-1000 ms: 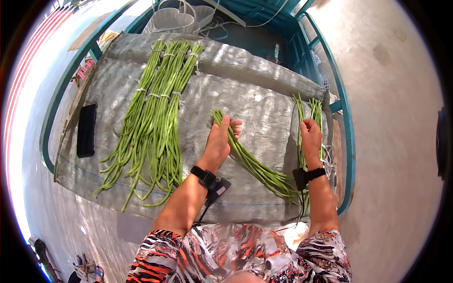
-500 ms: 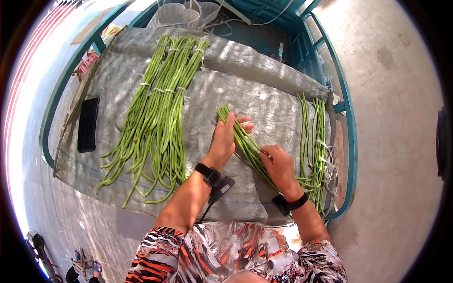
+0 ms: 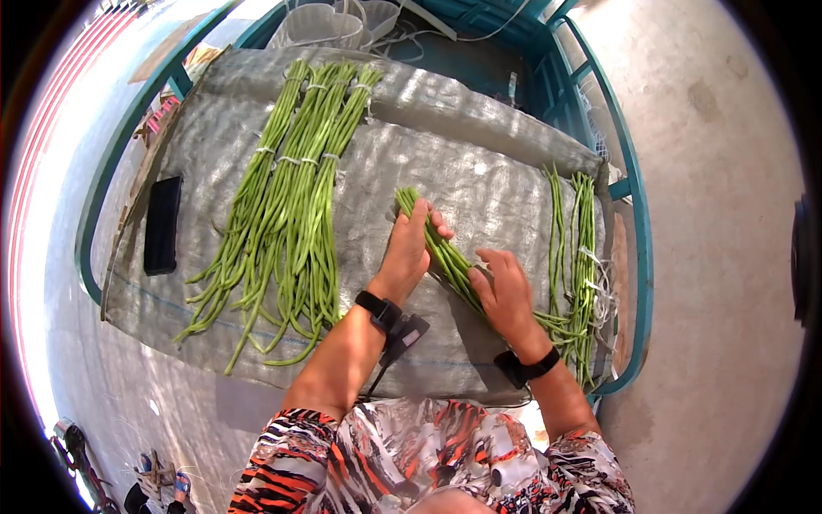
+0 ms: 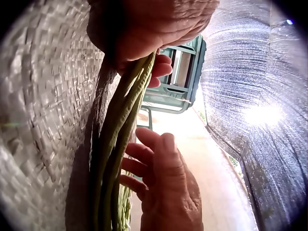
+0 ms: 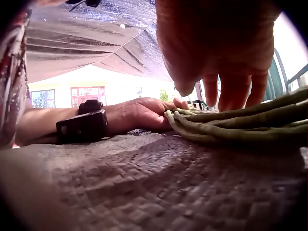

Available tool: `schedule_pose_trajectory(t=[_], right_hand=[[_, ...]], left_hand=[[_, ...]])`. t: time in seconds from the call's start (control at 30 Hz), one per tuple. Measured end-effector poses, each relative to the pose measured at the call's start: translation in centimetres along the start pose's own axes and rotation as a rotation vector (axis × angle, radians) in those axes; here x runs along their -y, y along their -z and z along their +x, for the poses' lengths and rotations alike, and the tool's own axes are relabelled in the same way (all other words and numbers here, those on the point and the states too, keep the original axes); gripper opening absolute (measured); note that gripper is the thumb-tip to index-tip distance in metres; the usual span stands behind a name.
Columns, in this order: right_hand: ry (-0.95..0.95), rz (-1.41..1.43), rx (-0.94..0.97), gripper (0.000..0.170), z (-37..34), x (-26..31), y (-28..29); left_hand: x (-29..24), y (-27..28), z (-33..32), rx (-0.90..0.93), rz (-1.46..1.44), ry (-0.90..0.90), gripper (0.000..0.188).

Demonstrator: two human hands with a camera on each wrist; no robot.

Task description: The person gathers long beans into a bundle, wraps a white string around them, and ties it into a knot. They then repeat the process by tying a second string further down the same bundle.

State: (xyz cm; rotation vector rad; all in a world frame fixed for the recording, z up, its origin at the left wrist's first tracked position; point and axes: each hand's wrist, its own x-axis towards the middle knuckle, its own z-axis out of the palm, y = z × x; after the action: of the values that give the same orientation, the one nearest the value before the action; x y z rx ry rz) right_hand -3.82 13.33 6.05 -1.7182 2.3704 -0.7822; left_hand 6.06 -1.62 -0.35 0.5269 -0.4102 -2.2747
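My left hand (image 3: 406, 254) grips a bundle of long green beans (image 3: 448, 256) near its upper end, thumb across the stalks. The lower part of the bundle runs right, under my right hand (image 3: 509, 301). In the left wrist view the right hand (image 4: 169, 185) has loosely bent, spread fingers beside the beans (image 4: 108, 159). From the right wrist, its fingers hang down just behind the beans (image 5: 250, 126), closed round nothing. More loose long beans (image 3: 582, 227) lie at the right, next to white ties (image 3: 604, 289). Three tied bean bundles (image 3: 295, 201) lie to the left.
A grey woven sheet (image 3: 385, 343) covers the surface under the beans. A black phone (image 3: 162, 225) lies at its left edge. Teal metal rails (image 3: 635, 257) border both sides. Clear plastic containers (image 3: 324, 28) stand at the back.
My right hand has moved left from the loose beans at the right to the held bundle, pinched at it, then loosened its fingers. The left hand keeps its grip.
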Motion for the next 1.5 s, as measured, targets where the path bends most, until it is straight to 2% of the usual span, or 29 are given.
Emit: schedule_pose_trajectory(t=[0.1,0.2,0.23,0.33,0.43,0.57,0.67,0.73,0.77,0.83,0.87,0.97,1.07,1.1,1.23,1.3,1.4,1.5], right_hand=[[0.079,0.033,0.007,0.055,1.2,2.4,-0.4],[-0.071,-0.009,0.065,0.063,2.1,2.9,-2.7],[-0.019,0.027,-0.006,0.056,2.2,2.9,-3.2],[-0.274,-0.002,0.268,0.045,3.1,3.0,-3.8],[-0.175,0.024,0.195,0.035,2.8,2.4,-4.0],[-0.149,0.437,0.236,0.028,2.8,1.8,-3.3],[-0.232,0.715,0.324,0.025,3.0,2.9,-2.1],[-0.322,0.775,0.392,0.024,2.9,2.9,-1.9],[-0.316,0.756,0.43,0.024,2.9,2.8,-1.9],[-0.308,0.717,0.504,0.025,2.7,2.5,-2.0],[-0.263,0.628,0.475,0.027,2.6,2.3,-2.2],[-0.164,0.399,0.394,0.033,2.2,1.8,-3.1],[-0.132,0.288,0.361,0.032,1.8,1.7,-3.3],[-0.125,0.282,0.383,0.032,1.7,1.5,-3.4],[-0.199,0.206,0.42,0.037,1.7,2.4,-2.3],[-0.215,0.134,0.458,0.04,2.2,3.4,-0.3],[-0.211,0.173,0.276,0.04,2.8,1.6,2.6],[-0.299,-0.174,-0.065,0.035,3.8,-4.9,3.5]], left_hand=[[0.1,0.0,0.1,0.022,-0.022,0.019,0.02],[0.0,0.0,0.2,0.05,-0.104,0.053,0.019],[0.0,-0.1,0.2,0.057,-0.143,0.061,0.019],[-0.2,-0.3,0.0,0.085,-0.155,0.043,0.018],[-1.0,-1.0,-0.9,0.096,-0.07,0.038,0.028],[-1.9,-2.0,-2.0,0.074,-0.084,0.136,0.045],[-2.2,-1.9,-2.3,0.218,-0.067,0.203,0.045],[-1.9,-0.7,-1.4,0.315,-0.009,0.195,0.039],[-1.6,-0.3,-1.0,0.364,0.021,0.192,0.037],[-1.7,-1.4,-1.5,0.217,-0.031,0.23,0.032],[-1.7,-1.8,-1.6,0.144,-0.057,0.248,0.029],[-1.7,-1.6,-1.3,0.079,-0.002,0.279,0.021],[-0.8,-0.1,-0.7,0.263,-0.054,0.23,0.019],[-1.0,-0.6,-0.9,0.182,-0.024,0.259,0.018],[-0.7,-1.2,-0.9,0.076,0.006,0.293,0.024],[-0.7,-1.2,-1.0,0.095,0.0,0.288,0.026],[-0.8,-1.7,-1.0,0.048,0.001,0.29,0.026],[-0.5,-0.5,-0.3,0.097,-0.028,0.295,0.028]])
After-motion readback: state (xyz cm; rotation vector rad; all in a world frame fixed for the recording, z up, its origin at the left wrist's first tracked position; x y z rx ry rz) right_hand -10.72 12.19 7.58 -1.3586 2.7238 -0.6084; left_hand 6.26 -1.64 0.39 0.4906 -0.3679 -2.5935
